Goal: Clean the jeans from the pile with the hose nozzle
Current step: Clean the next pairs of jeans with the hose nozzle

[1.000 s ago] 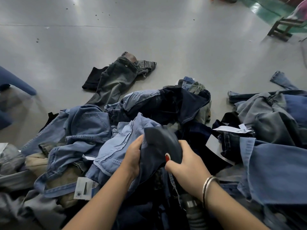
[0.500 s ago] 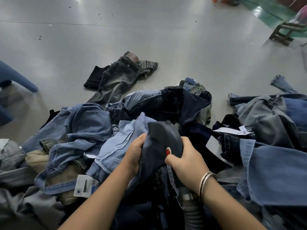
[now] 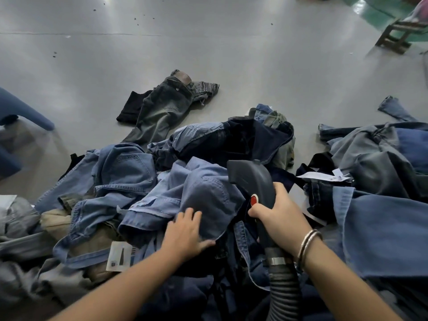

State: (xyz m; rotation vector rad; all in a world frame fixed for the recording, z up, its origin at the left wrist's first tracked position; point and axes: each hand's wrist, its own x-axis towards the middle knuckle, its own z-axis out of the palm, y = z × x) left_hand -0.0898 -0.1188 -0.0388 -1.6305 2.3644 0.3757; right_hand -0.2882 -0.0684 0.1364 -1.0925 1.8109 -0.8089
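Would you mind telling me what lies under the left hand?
The left hand rests flat on folded light blue jeans atop the pile; darker denim shows beneath. Anything deeper is covered.

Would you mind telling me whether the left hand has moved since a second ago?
Yes. The left hand has let go of the nozzle and dropped toward the viewer, now lying flat on the blue jeans, nearer the paper tag.

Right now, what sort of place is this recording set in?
Probably a garment finishing or laundry workshop. A big pile of jeans with paper tags covers a bare grey floor, and the right hand grips a hose nozzle.
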